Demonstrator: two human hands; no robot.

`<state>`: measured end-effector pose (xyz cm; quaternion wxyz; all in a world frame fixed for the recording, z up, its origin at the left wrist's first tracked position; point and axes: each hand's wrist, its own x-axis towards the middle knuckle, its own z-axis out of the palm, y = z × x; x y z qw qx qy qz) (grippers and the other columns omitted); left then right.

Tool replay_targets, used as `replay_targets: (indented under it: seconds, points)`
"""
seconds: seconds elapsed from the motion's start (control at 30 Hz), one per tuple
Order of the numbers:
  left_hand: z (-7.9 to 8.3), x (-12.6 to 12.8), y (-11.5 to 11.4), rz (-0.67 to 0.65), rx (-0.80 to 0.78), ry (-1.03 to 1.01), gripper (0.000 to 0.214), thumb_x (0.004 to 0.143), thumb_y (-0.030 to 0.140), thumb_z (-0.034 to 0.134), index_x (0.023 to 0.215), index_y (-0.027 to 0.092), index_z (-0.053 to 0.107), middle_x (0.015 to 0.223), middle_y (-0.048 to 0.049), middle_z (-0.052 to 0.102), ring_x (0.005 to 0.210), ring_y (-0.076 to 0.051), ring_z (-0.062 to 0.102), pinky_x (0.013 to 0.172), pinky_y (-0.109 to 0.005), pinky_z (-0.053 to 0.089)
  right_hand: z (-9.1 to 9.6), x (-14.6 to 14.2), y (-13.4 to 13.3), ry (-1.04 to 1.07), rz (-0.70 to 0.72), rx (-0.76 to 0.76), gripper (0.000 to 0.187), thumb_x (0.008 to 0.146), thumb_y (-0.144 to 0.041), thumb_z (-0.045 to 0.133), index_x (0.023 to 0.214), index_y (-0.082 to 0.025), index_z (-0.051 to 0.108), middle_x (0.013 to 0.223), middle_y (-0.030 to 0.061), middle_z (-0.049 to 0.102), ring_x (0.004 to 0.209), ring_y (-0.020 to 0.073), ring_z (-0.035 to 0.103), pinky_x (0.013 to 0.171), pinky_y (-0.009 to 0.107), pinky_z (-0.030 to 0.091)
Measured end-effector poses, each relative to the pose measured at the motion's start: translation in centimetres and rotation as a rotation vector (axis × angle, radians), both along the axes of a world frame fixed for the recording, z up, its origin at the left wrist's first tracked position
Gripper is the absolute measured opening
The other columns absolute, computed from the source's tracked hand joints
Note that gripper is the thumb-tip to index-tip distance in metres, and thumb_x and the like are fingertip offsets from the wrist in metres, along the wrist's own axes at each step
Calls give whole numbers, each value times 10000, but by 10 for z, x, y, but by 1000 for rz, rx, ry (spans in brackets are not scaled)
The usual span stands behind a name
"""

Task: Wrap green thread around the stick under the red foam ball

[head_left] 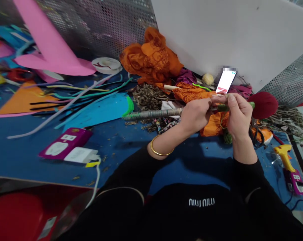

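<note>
The crowded blue table (18, 150) seems the broadest source of trouble: so many things lie under the work that a wide swing of the 2 hands could drag some of them along. The crumpled orange patterned cloth (209, 129) lies just beneath the hands, and a loose fold could catch on whatever they turn. The long, thin rod wrapped in grey and green bands (151, 114) could twist or slip if the left grip slackens, and its wrapping might then loosen. Its left end sits beside dried brown plant scraps (146, 97) – crumbs could cling to it. The rounded dark-red head (265, 104) could be dented or bent by a careless press. Near the right wrist lie scissors with black-and-orange handles (262, 138), and a small fuzzy dark green clump (227, 138) rests closer in; a thin strand seems to rise from it, and a sharp pull could snarl it.

The rod runs roughly level through the left hand (195, 113), which is closed around it, with a long stretch sticking out to the left. A green section shows between the 2 hands, then passes behind the right hand (239, 112) and appears to join the red head just beyond. The right thumb and fingertips form a narrow pinch – what sits between them is too small to tell.
</note>
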<state>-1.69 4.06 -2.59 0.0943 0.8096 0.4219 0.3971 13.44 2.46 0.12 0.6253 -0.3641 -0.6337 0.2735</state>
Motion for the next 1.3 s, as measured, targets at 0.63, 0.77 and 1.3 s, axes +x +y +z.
replay_targets:
  seconds: [0.63, 0.77, 1.3]
  points:
    - [-13, 6, -3, -49, 453, 279, 340, 1005, 149, 444, 1169, 162, 742, 1085, -108, 794, 937, -211, 727, 797, -315, 532, 1, 14, 14, -58, -116, -115, 303, 975, -446, 633, 825, -224, 775, 841, 19, 797, 848, 178, 772, 897, 361, 625]
    - [-12, 3, 0, -60, 363, 249, 331, 991, 144, 460, 1142, 147, 756, 1102, -125, 794, 957, -222, 736, 824, -331, 553, 7, 16, 10, -75, -93, -113, 231, 953, -357, 655, 790, -221, 746, 807, -1, 778, 836, 158, 744, 874, 338, 610]
    - [20, -46, 25, -150, -7, -28, 327, 799, 111, 638, 1063, 181, 818, 1060, -55, 830, 992, -222, 766, 909, -330, 572, 26, 149, 40, 177, -495, -112, 218, 791, -207, 705, 595, -225, 610, 488, -66, 435, 367, 46, 295, 394, 293, 154]
